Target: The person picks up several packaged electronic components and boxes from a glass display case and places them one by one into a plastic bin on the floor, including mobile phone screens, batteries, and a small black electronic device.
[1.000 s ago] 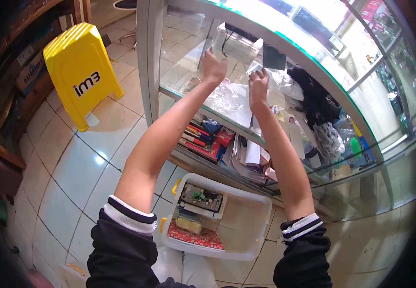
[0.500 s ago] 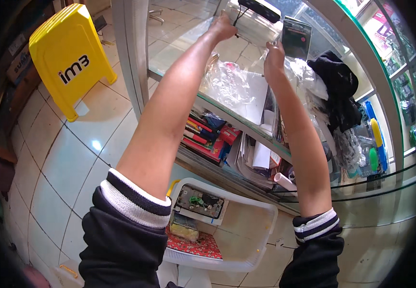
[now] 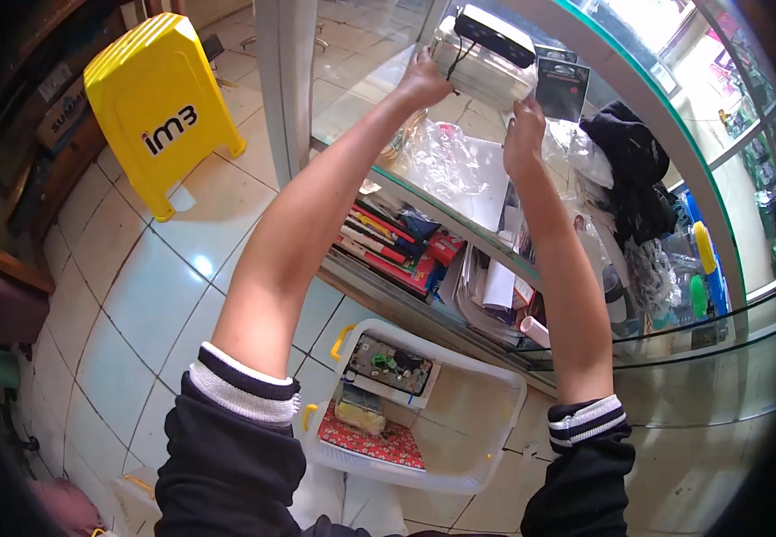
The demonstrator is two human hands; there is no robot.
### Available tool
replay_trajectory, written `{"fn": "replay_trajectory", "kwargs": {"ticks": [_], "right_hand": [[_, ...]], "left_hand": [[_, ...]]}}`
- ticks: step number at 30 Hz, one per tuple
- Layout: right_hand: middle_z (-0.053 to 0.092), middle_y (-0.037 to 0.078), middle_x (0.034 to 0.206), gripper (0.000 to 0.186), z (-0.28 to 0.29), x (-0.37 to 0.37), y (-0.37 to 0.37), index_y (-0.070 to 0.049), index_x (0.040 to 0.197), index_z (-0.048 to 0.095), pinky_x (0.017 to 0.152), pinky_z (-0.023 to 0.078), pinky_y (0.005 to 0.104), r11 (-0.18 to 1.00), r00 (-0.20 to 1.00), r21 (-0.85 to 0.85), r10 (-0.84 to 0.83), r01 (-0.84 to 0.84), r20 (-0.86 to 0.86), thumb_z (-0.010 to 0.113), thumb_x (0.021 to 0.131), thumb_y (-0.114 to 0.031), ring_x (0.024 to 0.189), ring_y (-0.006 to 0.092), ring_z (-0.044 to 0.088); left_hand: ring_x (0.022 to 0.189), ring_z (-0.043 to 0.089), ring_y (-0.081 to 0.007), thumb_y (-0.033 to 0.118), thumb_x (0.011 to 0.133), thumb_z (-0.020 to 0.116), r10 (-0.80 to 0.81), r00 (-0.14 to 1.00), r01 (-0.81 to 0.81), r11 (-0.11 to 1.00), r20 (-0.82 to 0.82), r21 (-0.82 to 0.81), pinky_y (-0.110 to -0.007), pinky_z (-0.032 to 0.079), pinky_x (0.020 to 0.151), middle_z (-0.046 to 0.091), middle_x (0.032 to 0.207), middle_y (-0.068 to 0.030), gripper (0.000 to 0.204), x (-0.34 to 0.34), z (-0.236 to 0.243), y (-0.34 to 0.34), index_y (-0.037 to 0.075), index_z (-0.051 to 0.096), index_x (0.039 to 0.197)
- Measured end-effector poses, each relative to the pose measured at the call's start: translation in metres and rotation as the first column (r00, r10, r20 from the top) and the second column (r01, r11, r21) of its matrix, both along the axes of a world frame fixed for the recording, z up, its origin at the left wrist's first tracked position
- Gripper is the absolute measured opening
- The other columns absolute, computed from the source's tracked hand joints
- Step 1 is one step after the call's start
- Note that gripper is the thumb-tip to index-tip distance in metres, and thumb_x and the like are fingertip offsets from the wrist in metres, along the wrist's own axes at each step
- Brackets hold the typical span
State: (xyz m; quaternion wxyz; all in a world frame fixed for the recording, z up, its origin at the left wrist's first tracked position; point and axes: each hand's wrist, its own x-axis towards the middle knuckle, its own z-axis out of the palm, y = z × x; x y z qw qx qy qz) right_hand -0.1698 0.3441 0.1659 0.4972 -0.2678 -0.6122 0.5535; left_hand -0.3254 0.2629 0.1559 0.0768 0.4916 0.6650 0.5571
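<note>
Both my arms reach to the upper shelf of a glass display case. Between my hands is a pale, see-through plastic box (image 3: 479, 72), and a black oblong device with a thin cord (image 3: 495, 36) lies on top of it. My left hand (image 3: 426, 82) is closed on the box's left end, near the cord. At the right end my right hand (image 3: 524, 132) has its fingers curled against the near corner of the box. A flat dark package (image 3: 562, 88) stands just beyond my right hand. Crumpled clear plastic (image 3: 442, 161) and a white sheet (image 3: 486, 183) lie below the box.
Black cloth (image 3: 625, 148) is heaped on the case's right side. Books and papers (image 3: 397, 246) fill the lower shelf. A clear tub (image 3: 473, 483) with parts and a red floral piece (image 3: 370, 445) stands on the floor. At left is a yellow plastic stool (image 3: 160, 107).
The view has shifted, so most things appear further right and lower. My right hand has moved from beside the dark package to the box's near right corner. The box sits nearer me.
</note>
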Motion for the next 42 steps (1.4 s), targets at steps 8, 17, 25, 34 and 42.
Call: {"fn": "replay_trajectory", "kwargs": {"ticks": [8,17,25,34,42], "right_hand": [[0.034,0.013,0.115,0.051,0.007,0.040,-0.039,-0.006,0.117,0.027,0.094,0.021,0.0400,0.997,0.999,-0.070,-0.028,0.030,0.027,0.046,0.079,-0.035,0.110,0.0226,0.030],[0.034,0.018,0.109,0.063,0.016,0.073,-0.102,0.002,0.112,0.033,0.088,0.028,0.0367,0.977,0.980,-0.092,-0.188,0.193,0.058,0.047,0.074,-0.046,0.104,0.0258,0.034],[0.034,0.020,0.108,0.066,0.022,0.102,-0.139,0.004,0.109,0.033,0.087,0.027,0.0370,0.961,0.962,-0.100,-0.245,0.257,0.122,0.045,0.074,-0.050,0.102,0.0275,0.035],[0.021,0.012,0.129,0.079,0.067,0.111,-0.129,-0.010,0.127,0.020,0.096,0.014,0.0409,0.998,0.983,0.000,0.068,-0.069,0.170,0.036,0.072,-0.064,0.120,0.0245,0.017],[0.029,0.018,0.127,0.076,0.070,0.111,-0.138,-0.011,0.127,0.025,0.095,0.021,0.0360,0.998,0.954,0.011,0.050,-0.056,0.297,0.039,0.072,-0.061,0.118,0.0290,0.026]], "left_hand": [[0.109,0.031,-0.0287,0.033,0.063,0.065,0.163,0.971,-0.164,0.986,0.175,-0.005,-0.033,0.026,0.093,0.029,0.115,-0.0232,0.080,0.073,0.019,-0.057,-0.011,0.025,0.115],[0.109,0.029,-0.0336,0.044,0.061,0.065,0.223,0.951,-0.230,0.973,0.216,0.011,-0.037,0.022,0.095,0.030,0.113,-0.0256,0.091,0.119,0.018,-0.112,-0.012,0.019,0.117],[0.107,0.030,-0.0311,0.050,0.063,0.062,0.118,0.947,-0.163,0.978,0.298,0.131,-0.037,0.023,0.093,0.032,0.109,-0.0246,0.089,0.137,0.017,-0.146,-0.014,0.024,0.112],[0.113,0.031,-0.0323,0.065,0.065,0.046,0.020,0.892,-0.067,0.994,0.451,0.090,-0.037,0.024,0.093,0.030,0.121,-0.0243,0.087,0.125,0.063,-0.142,0.008,0.019,0.125],[0.109,0.037,-0.0282,0.058,0.074,0.038,-0.058,0.899,0.039,0.998,0.434,0.053,-0.034,0.026,0.091,0.038,0.119,-0.0182,0.068,0.131,0.066,-0.147,0.015,0.027,0.125]]}}
